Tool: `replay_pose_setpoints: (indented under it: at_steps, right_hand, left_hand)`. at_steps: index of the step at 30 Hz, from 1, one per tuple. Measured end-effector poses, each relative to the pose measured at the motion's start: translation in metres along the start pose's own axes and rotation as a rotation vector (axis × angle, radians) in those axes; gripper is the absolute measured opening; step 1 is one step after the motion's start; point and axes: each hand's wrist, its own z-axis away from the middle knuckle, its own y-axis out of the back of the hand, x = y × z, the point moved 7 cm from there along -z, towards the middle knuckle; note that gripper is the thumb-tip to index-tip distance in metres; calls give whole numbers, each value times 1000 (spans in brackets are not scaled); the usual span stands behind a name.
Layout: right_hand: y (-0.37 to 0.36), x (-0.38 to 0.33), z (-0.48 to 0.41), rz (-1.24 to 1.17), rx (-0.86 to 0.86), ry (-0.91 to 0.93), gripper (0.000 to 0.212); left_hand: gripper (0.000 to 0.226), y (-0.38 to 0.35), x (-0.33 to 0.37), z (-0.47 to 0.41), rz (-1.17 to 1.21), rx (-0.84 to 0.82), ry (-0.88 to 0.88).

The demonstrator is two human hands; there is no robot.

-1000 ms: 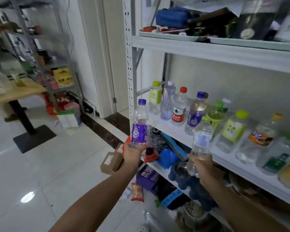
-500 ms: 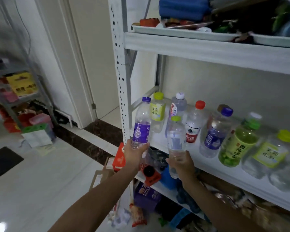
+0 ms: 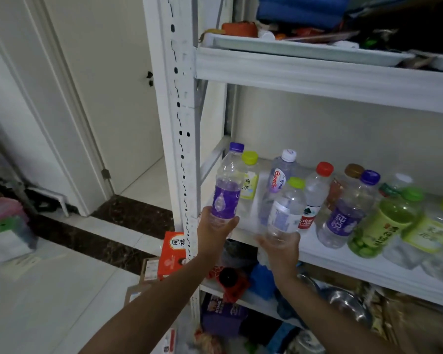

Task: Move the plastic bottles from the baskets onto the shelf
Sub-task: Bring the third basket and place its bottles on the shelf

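Observation:
My left hand (image 3: 214, 229) grips the base of a clear bottle with a purple label and purple cap (image 3: 226, 185), held upright at the left front edge of the white shelf (image 3: 343, 261). My right hand (image 3: 281, 251) holds the bottom of a clear bottle with a pale blue label and green cap (image 3: 287, 210), upright just over the shelf's front edge. Several other plastic bottles stand in a row on the shelf behind them, among them a yellow-capped tea bottle (image 3: 250, 180) and a red-capped water bottle (image 3: 315, 195). No basket is in view.
The perforated white upright post (image 3: 180, 139) stands just left of my left hand. The upper shelf (image 3: 317, 72) holds clutter. Below are boxes, a red carton (image 3: 173, 254), blue items and a metal bowl (image 3: 348, 302). A white door and tiled floor lie to the left.
I have moved closer to the shelf. Both hands have carried their bottles up and forward to the shelf's front edge, the right one moving left toward the left one.

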Motion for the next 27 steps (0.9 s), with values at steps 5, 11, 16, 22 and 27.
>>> replay_pose_setpoints:
  at_steps: [5, 11, 16, 22, 27]
  right_hand:
    - [4, -9, -2, -10, 134, 24, 72]
    - [0, -18, -4, -10, 148, 53, 76]
    - [-11, -34, -7, -62, 164, 172, 78]
    - [-16, -40, -21, -57, 215, 344, 86]
    - [-19, -37, -33, -41, 156, 346, 79]
  left_hand:
    - [63, -2, -5, -12, -181, 33, -13]
    - [50, -13, -10, -22, -103, -48, 8]
    - [47, -15, -11, -35, -83, -61, 16]
    - [51, -9, -18, -49, -167, -146, -18]
    - [54, -10, -19, -58, -200, -202, -44]
